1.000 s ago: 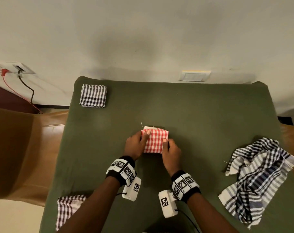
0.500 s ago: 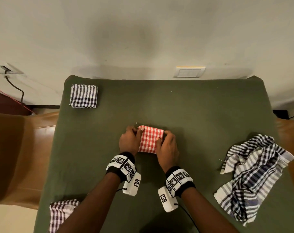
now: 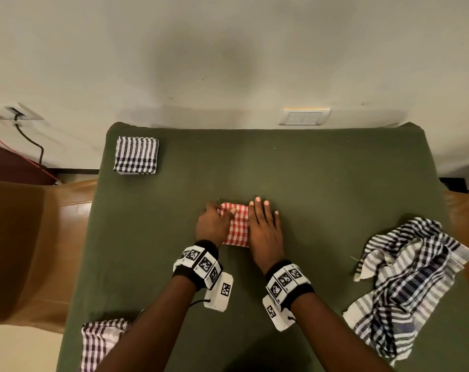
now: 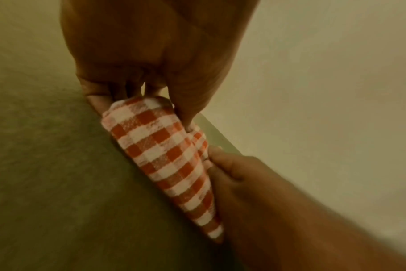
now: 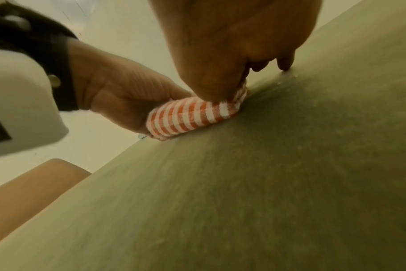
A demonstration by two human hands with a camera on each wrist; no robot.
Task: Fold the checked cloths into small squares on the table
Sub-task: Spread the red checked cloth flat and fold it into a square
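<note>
A red checked cloth (image 3: 236,228), folded into a small thick square, lies in the middle of the green table (image 3: 321,178). My left hand (image 3: 214,224) grips its left edge; in the left wrist view the thumb sits on top of the cloth (image 4: 165,161) and the fingers curl at its far end. My right hand (image 3: 262,226) lies flat on the cloth's right part, fingers straight and reaching past its far edge. In the right wrist view the thumb presses the cloth (image 5: 192,117) down.
A folded black-and-white striped cloth (image 3: 136,155) sits at the far left corner. A crumpled black-and-white checked cloth (image 3: 405,285) lies at the right edge, and a dark red checked one (image 3: 102,342) at the near left corner. A brown seat (image 3: 26,237) stands left of the table.
My right hand has moved from holding the cloth's right edge to lying flat on top of it. The left hand stays at the left edge.
</note>
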